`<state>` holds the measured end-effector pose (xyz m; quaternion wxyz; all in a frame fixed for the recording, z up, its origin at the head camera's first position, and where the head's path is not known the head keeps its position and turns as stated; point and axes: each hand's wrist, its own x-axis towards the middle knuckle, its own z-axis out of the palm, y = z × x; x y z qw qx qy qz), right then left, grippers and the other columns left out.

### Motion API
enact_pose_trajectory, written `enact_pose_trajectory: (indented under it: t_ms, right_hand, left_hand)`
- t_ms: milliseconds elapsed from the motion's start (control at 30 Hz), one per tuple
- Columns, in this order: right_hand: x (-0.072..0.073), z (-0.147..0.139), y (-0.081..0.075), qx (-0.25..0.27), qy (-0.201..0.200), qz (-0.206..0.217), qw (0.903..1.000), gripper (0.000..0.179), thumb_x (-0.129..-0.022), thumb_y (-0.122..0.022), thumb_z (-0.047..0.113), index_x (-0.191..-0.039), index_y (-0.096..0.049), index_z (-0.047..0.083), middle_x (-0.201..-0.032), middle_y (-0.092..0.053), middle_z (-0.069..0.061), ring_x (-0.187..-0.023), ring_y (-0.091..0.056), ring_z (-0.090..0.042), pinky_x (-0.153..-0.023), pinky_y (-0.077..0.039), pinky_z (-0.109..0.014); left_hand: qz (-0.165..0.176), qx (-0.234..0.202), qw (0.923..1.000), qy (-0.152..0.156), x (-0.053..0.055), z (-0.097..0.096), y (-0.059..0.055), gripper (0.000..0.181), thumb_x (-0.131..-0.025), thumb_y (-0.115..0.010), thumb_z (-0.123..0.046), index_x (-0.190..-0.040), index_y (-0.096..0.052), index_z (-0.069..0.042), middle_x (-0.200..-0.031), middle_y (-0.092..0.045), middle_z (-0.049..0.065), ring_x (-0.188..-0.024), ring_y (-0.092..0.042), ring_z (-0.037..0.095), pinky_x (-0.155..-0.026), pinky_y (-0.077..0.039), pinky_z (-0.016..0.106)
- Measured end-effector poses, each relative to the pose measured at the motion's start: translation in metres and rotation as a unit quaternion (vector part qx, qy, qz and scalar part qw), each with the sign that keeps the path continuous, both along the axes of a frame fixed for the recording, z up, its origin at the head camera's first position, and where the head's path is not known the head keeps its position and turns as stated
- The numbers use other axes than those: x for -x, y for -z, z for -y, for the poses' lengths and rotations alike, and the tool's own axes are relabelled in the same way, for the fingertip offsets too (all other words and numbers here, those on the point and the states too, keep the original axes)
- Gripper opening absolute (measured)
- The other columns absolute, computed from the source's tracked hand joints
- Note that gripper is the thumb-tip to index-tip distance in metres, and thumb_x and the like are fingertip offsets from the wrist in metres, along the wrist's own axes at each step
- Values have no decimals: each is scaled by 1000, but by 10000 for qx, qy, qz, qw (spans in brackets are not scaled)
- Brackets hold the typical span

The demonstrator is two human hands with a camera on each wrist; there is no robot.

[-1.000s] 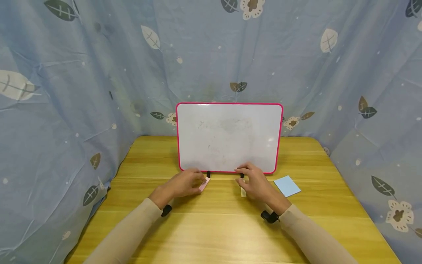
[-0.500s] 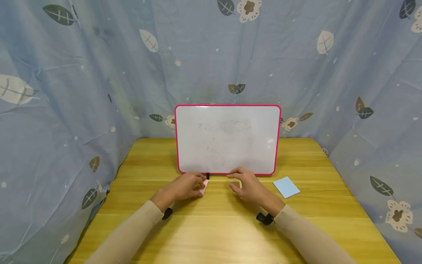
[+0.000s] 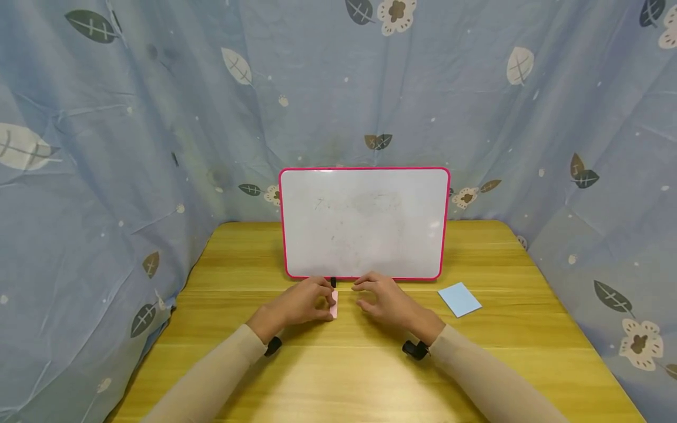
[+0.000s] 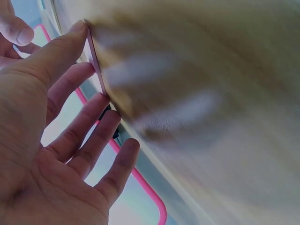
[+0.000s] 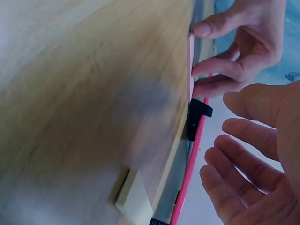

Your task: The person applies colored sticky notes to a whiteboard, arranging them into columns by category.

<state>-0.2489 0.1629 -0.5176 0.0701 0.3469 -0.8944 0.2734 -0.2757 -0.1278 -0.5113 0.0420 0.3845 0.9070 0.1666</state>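
Observation:
My left hand (image 3: 304, 301) grips a pink sticky-note pad (image 3: 334, 306) low over the table, its thumb at one end and fingers along the side. The pad shows as a thin pink strip (image 5: 190, 65) in the right wrist view. Just right of it hovers my right hand (image 3: 388, 302), fingers relaxed and apart, holding nothing, fingertips pointing toward the pad. In the right wrist view a pale yellow sticky-note pad (image 5: 134, 197) lies on the table; the right hand hides it in the head view. A light blue sticky-note pad (image 3: 459, 299) lies farther right.
A whiteboard (image 3: 365, 223) with a pink frame stands upright behind the hands. One of its black feet (image 3: 333, 282) shows beside the left fingers. The wooden table (image 3: 338, 376) is bordered by a blue patterned curtain (image 3: 317, 88) at the back and sides.
My right hand has moved left, away from the blue pad and toward the left hand, covering the yellow pad. The left hand has shifted slightly right, and the pink pad has turned from slanted to straight.

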Motion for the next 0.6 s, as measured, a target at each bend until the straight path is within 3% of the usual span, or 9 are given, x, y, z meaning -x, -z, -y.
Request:
enact_pose_trajectory:
  t_ms: [333, 600]
  right_hand:
    - [8, 14, 4, -505, -504, 116, 9974, 32, -107, -85, 14, -135, -84, -1, -142, -80, -15, -131, -76, -33, -117, -63, -50]
    - [13, 23, 10, -773, -777, 108, 9939, 31, -108, -86, 17, -136, -85, 4, -143, -79, -13, -133, -76, -31, -118, -63, -49]
  left_hand:
    - [-138, -26, 9998, 129, 1, -1, 1, 22, -97, -99, -30, -110, -90, -15, -128, -81, 3, -124, -76, 24, -112, -64, 43]
    - [10, -141, 9999, -31, 0, -2, 3, 26, -94, -102, -32, -109, -89, -16, -121, -83, 0, -112, -76, 22, -103, -65, 41]
